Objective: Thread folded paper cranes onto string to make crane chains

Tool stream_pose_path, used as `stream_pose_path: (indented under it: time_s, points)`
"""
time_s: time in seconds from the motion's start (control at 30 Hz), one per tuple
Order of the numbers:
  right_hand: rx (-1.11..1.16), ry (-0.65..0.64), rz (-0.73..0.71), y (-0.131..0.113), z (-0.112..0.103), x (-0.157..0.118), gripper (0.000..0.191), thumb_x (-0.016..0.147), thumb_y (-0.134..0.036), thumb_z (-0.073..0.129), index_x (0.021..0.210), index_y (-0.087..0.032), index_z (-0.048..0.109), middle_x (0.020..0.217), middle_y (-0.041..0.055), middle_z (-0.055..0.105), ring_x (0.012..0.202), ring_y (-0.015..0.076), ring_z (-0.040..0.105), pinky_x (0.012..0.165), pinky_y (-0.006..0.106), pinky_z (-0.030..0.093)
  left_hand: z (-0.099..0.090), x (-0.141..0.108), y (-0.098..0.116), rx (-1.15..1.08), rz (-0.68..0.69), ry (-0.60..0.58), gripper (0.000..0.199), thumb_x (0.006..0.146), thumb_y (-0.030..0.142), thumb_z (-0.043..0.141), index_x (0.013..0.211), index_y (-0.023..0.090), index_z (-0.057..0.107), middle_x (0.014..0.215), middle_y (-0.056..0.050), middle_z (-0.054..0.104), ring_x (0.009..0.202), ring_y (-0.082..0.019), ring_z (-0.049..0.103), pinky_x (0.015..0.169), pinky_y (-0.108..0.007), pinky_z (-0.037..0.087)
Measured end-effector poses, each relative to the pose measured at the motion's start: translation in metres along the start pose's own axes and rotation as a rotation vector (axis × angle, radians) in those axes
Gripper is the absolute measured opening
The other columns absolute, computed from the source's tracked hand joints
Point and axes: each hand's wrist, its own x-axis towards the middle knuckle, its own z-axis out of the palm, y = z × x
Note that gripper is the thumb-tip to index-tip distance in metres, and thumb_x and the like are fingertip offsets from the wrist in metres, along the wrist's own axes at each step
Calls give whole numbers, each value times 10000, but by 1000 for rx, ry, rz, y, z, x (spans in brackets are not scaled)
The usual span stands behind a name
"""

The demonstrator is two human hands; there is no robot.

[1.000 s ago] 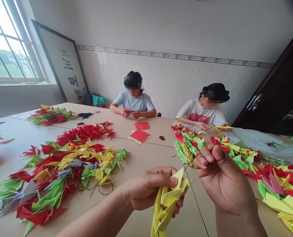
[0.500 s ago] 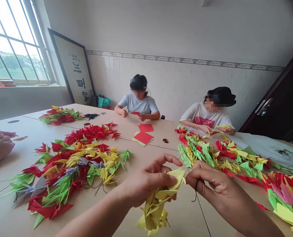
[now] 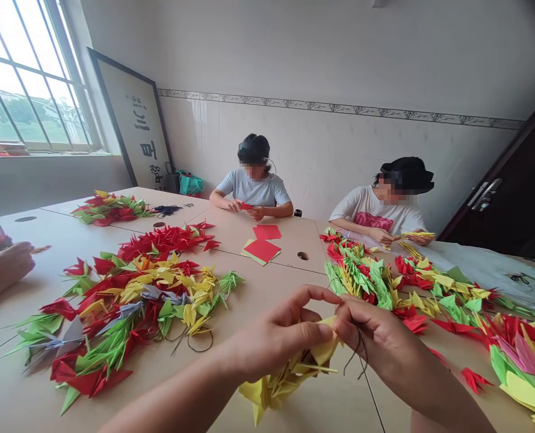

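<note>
A bunch of folded yellow paper pieces (image 3: 274,391) hangs below my left hand (image 3: 289,331), whose thumb and fingers pinch its upper end. My right hand (image 3: 371,337) is closed at the same end, its fingertips touching those of my left hand. A dark thread (image 3: 361,355) dangles from between the right fingers. The spot where the fingertips meet hides the thread's other end.
Piles of folded red, green and yellow paper (image 3: 132,288) lie left, and more (image 3: 434,282) lie right. Red paper squares (image 3: 262,251) sit mid-table (image 3: 231,379). Two people (image 3: 253,186) (image 3: 378,210) work opposite; another person's hands (image 3: 5,264) are at left.
My right hand has moved left until its fingertips meet my left hand. The yellow bunch has swung leftward. The hands at the far left have opened around something.
</note>
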Motion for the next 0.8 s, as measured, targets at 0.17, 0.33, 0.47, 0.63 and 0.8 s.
stream_pose_path:
  time_s: [0.17, 0.33, 0.47, 0.63, 0.8]
  points:
    - [-16, 35, -11, -1, -1, 1, 354, 853, -476, 504, 625, -204, 504, 631, -24, 466, 586, 128, 428, 535, 227, 378, 3, -1, -1, 9, -1, 57, 423, 849, 500, 488, 1151, 205, 483, 615, 30, 490, 505, -71, 462, 473, -163, 366]
    - [17, -5, 9, -1, 0, 5, 324, 857, -476, 490, 704, -202, 569, 713, 4, 538, 675, 153, 485, 616, 245, 423, 3, -2, -1, 63, 39, 58, 456, 832, 534, 492, 1155, 214, 472, 635, 35, 474, 528, -68, 442, 487, -158, 330]
    - [-19, 42, 36, -7, 1, 3, 350, 844, -498, 488, 650, -208, 520, 633, -18, 469, 599, 139, 430, 550, 240, 384, 2, -2, -2, 181, 65, 83, 452, 874, 533, 401, 1204, 226, 434, 632, 49, 404, 506, -60, 357, 467, -166, 275]
    - [-42, 150, 64, -8, 3, 1, 361, 842, -497, 479, 615, -217, 471, 563, -36, 393, 537, 127, 369, 487, 235, 336, 5, -2, -8, 314, 214, 207, 472, 903, 529, 301, 1261, 226, 356, 733, 23, 426, 519, -70, 332, 452, -182, 279]
    - [-66, 235, 35, -7, 8, 0, 358, 836, -473, 489, 586, -218, 468, 537, -39, 387, 502, 120, 362, 439, 225, 317, 3, -4, -18, 611, 461, 306, 442, 929, 448, 306, 1322, 246, 311, 870, -24, 490, 639, -98, 409, 576, -215, 347]
